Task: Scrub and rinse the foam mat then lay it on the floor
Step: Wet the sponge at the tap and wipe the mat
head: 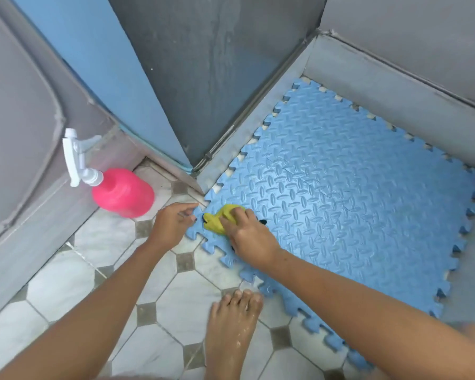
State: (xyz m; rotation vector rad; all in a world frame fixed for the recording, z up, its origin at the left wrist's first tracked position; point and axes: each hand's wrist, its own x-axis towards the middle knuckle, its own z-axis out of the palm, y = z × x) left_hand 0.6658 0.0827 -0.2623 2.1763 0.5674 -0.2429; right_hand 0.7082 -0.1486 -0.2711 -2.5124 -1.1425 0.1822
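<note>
Bright, even, soft light with faint shadows; wide-angle bending curves the edges, and the near corners blur slightly.

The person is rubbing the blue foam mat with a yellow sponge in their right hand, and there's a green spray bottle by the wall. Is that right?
Almost. The spray bottle by the wall is pink with a white trigger top, not green; the head view shows it. The rest holds: the right hand presses a yellow sponge onto the blue foam mat.

Right hand [248, 237] hides the sponge [217, 219] — partly.
</note>
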